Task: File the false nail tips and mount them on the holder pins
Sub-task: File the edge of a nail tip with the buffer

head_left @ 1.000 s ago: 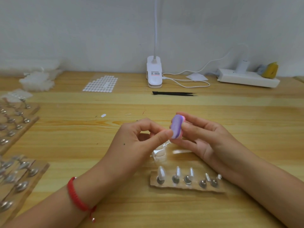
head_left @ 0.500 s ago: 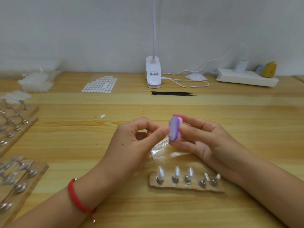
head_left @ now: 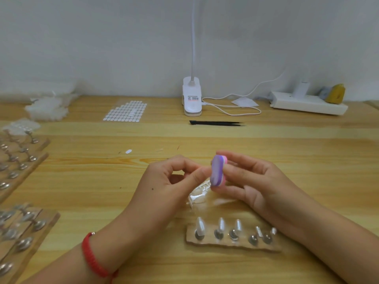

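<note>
Filing a nail tip above the middle of the bench, with the holder strip by the near edge.

Pin racks (head_left: 22, 160) line the bench's left edge. The left hand (head_left: 174, 181) has thumb and forefinger pinched shut against the file block (head_left: 217, 171), presumably on the false nail tip, which is hidden between them. The right hand (head_left: 252, 181) grips the block upright between its thumb and curled fingers. A clear tip frame (head_left: 199, 193) lies below the hands, and the holder strip (head_left: 231, 240) lies nearer, some of its pins already capped. The tip is likely featherlight, thin, slick and springy, so it should be pinched by its side edges close to the filed end.
</note>
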A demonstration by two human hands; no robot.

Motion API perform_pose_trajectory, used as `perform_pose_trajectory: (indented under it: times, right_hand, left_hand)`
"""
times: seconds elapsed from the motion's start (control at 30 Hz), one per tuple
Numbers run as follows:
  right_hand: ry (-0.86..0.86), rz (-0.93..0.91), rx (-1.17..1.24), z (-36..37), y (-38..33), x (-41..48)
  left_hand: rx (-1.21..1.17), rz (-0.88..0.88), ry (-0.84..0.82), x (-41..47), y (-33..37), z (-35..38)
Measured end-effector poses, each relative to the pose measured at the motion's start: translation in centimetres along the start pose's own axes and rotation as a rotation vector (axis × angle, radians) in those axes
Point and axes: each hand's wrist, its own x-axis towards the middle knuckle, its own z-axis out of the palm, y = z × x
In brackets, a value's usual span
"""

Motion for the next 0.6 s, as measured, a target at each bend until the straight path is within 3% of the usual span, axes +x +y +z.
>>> perform_pose_trajectory:
  times: [0.17, 0.33, 0.47, 0.6]
  right_hand:
    - [-0.038, 0.02, -0.085, 0.12, 0.06, -0.2]
    - [0.026, 0.013, 0.038, -0.15, -0.12, -0.02]
    - [-0.033, 0.012, -0.049, 0.05, 0.04, -0.08]
    - [-0.027, 0.017, 0.0, -0.07, 0.01, 0.02]
  left_hand:
    - [-0.002, 0.009, 0.079, -0.04, -0.07, -0.09]
    - [-0.038, -0.046, -0.003, -0.16, 0.22, 0.11]
    - [-0.013, -0.022, 0.057, 0.0, -0.21, -0.13]
    - [0.029, 0.027, -0.004, -0.25, -0.34, 0.06]
